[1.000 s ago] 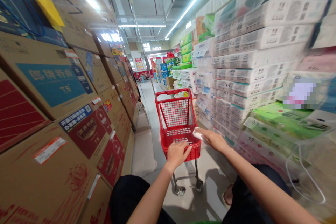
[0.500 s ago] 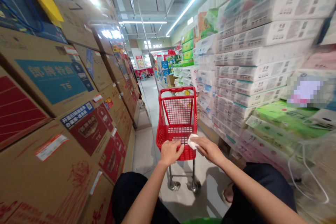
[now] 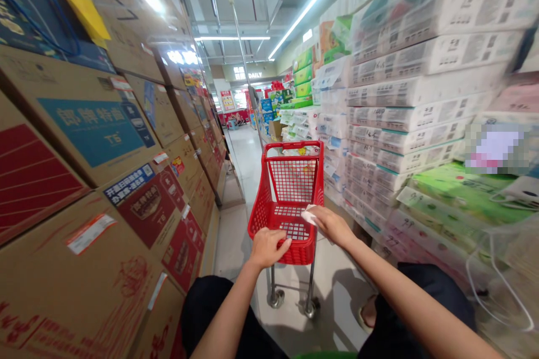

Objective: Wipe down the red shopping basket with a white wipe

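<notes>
A small red plastic shopping cart [image 3: 290, 179] with lattice walls stands before me on metal legs with casters. My left hand [image 3: 268, 247] is on its near left rim, fingers hooked over the edge and thumb pointing right. On the right side rim lies my right hand [image 3: 332, 224], its fingers closed on a crumpled white tissue [image 3: 310, 216] pressed against the edge. The basket's grid bottom shows between my hands. Part of the tissue is hidden under my right fingers.
Stacked cardboard cartons [image 3: 92, 129] line the left side. To the right rise piles of white tissue packs [image 3: 391, 106], with green packs [image 3: 458, 179] lower down. My knees flank the cart. Pale floor tiles [image 3: 242, 179] run down the aisle.
The cart has turned slightly, its far end swinging right and its near left corner coming lower. My right hand with the tissue has slid forward along the rim. My left hand moved slightly left.
</notes>
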Demonstrator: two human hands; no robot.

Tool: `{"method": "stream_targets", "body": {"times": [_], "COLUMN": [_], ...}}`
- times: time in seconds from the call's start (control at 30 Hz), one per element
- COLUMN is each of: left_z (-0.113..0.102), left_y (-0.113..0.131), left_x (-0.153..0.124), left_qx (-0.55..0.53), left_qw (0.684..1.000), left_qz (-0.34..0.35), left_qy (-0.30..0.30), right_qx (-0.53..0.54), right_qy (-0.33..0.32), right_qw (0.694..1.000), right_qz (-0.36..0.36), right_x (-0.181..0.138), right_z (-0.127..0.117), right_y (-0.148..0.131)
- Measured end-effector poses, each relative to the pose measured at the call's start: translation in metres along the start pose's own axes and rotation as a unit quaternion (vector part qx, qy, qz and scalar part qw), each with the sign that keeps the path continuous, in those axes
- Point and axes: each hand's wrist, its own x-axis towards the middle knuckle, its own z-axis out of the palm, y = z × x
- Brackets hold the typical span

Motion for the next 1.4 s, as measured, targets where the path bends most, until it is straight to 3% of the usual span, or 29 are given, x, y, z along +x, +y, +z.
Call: {"method": "stream_targets", "body": {"times": [0.17,0.33,0.47,0.73,0.9,1.0,1.1,1.23,1.4], "left_z": [-0.012,0.010,0.024,0.027,0.028,0.026,0.023,0.019,0.018], "left_y": [0.005,0.043,0.054,0.045,0.037,0.029,0.022,0.015,0.014], "left_x": [0.002,0.014,0.021,0.021,0.019,0.018,0.016,0.013,0.014], "left_qx": [0.006,0.002,0.010,-0.002,-0.008,-0.008,-0.011,-0.025,-0.037], "left_qw": [1.000,0.998,0.997,0.998,0.998,0.998,0.999,0.999,0.998], "left_qz": [-0.004,-0.036,-0.045,-0.013,-0.020,-0.026,-0.028,-0.025,-0.026], "left_qy": [0.023,0.042,0.057,0.057,0.057,0.051,0.045,0.041,0.045], "right_qx": [-0.030,-0.080,-0.080,-0.087,-0.099,-0.094,-0.084,-0.085,-0.114], "right_qy": [-0.015,-0.040,-0.037,-0.017,-0.002,-0.022,-0.048,-0.064,-0.020], "right_qw": [0.999,0.994,0.995,0.992,0.993,0.995,0.995,0.994,0.990], "right_qz": [0.033,0.063,0.049,0.094,0.071,0.021,-0.011,-0.009,0.085], "right_x": [0.004,0.005,-0.002,0.004,-0.010,-0.022,-0.025,-0.017,-0.005], "right_z": [0.004,0.003,-0.001,-0.013,-0.007,-0.002,0.001,-0.003,-0.017], "right_y": [-0.023,-0.034,-0.022,0.019,-0.015,-0.044,-0.053,-0.031,0.006]}}
